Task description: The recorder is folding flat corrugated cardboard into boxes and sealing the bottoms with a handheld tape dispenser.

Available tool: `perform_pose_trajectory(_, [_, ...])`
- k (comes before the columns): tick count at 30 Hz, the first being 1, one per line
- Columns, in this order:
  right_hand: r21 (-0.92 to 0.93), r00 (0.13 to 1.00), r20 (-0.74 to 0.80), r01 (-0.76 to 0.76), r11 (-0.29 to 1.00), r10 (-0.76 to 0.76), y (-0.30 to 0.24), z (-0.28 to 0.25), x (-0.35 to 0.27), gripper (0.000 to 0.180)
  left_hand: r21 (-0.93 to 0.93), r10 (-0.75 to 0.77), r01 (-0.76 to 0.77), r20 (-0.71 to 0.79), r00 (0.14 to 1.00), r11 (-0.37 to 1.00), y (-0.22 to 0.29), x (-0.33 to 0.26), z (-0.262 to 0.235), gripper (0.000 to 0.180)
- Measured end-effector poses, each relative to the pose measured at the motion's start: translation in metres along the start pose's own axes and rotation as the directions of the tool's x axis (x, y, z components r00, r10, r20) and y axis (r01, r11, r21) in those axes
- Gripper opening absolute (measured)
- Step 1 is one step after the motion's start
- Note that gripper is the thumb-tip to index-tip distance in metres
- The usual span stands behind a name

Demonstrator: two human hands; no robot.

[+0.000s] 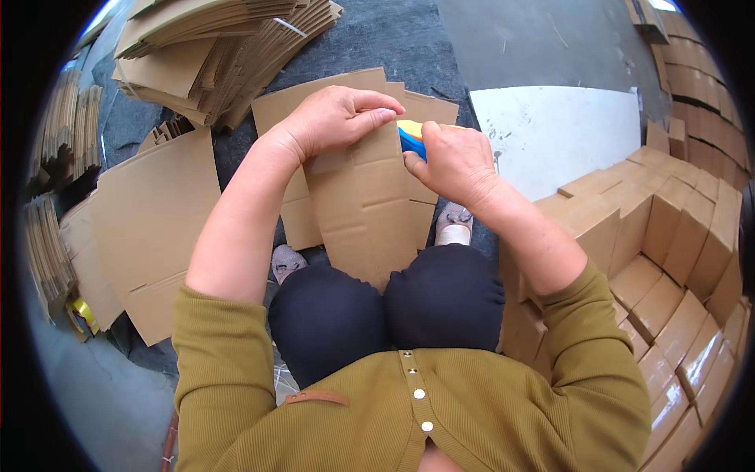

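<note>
Upright between my knees stands a brown cardboard box [358, 185], its lower end at my lap. My left hand [340, 116] is closed over the box's far upper edge, thumb and fingers pinching the cardboard near its right corner. Just right of that corner, my right hand [456, 157] wraps round a blue and yellow tool [410, 140] that looks like a tape dispenser. Its front end meets the box's edge, and my fingers hide much of it. Behind the box lie flat cardboard sheets [295, 206] with cut flaps.
A tall stack of flattened cartons [212, 59] stands at the far left. Large cardboard sheets [165, 228] lean on my left, with more bundles [67, 134] beyond. Closed boxes [661, 315] are piled at my right. A white board [550, 134] lies on the floor behind them.
</note>
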State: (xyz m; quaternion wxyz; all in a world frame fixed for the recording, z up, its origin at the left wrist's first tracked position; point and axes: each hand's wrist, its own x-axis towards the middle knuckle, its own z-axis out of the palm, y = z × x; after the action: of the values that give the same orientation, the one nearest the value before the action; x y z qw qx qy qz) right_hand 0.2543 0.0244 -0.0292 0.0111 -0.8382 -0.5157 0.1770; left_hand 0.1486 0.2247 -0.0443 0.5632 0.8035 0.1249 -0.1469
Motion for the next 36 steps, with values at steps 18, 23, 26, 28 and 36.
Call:
perform_pose_trajectory(18, [0.490, 0.950, -0.169, -0.150, 0.859, 0.262, 0.054, -0.002, -0.052, 0.034, 0.490, 0.340, 0.199, -0.794, 0.504, 0.849, -0.025, -0.096, 0.035, 0.044])
perform_pose_trajectory(23, [0.973, 0.960, -0.214, 0.194, 0.122, 0.181, 0.055, -0.084, -0.103, 0.030, -0.189, -0.085, -0.027, -0.560, 0.824, 0.982, 0.069, -0.163, 0.036, 0.027])
perform_pose_trajectory(26, [0.933, 0.933, -0.359, 0.359, 0.020, 0.001, 0.036, -0.126, -0.129, 0.034, -0.718, -0.076, -0.259, -0.398, 0.914, 0.646, 0.132, -0.196, 0.049, 0.037])
perform_pose_trajectory(28, [0.909, 0.908, -0.413, 0.416, 0.027, -0.068, 0.016, -0.145, -0.146, 0.035, -0.835, -0.008, -0.304, -0.346, 0.938, 0.459, 0.163, -0.216, 0.060, 0.042])
perform_pose_trajectory(36, [0.856, 0.857, -0.460, 0.497, 0.139, -0.232, -0.026, -0.166, -0.205, 0.038, -0.847, 0.041, -0.374, -0.388, 0.921, 0.378, 0.194, -0.281, 0.112, 0.024])
